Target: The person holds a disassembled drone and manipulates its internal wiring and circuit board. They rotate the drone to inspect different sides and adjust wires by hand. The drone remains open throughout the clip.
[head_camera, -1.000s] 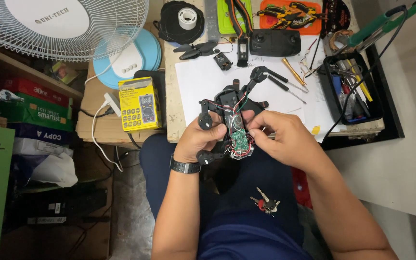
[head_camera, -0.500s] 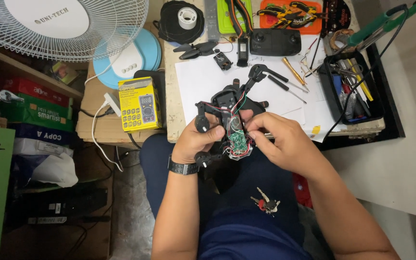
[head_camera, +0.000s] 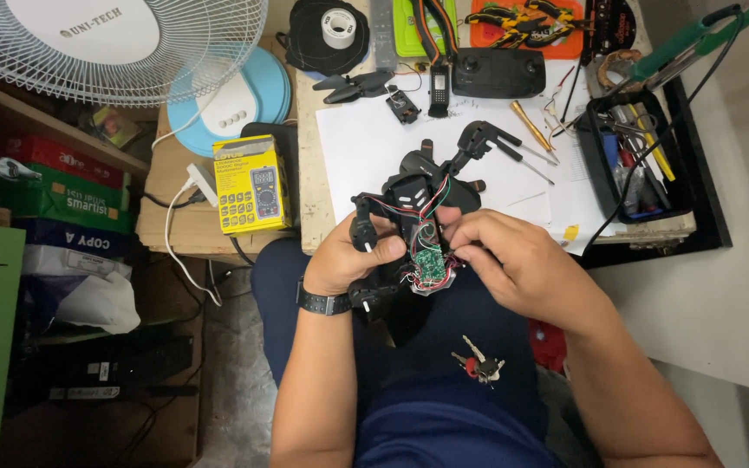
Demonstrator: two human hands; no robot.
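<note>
Gripping opened black drone (head_camera: 422, 195) between left hand (head_camera: 348, 260), right hand (head_camera: 513, 260).

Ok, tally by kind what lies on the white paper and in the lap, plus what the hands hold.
Opened black drone, held by left hand and right hand, green circuit board exposed: 1
Screwdrivers on the white paper, one yellow-handled, one dark: 2
Bunch of keys in the lap: 1
Total: 4

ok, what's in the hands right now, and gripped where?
An opened black drone. The left hand grips one of its arms on the left side; the right hand's fingertips pinch at the wires beside the green circuit board.
</note>
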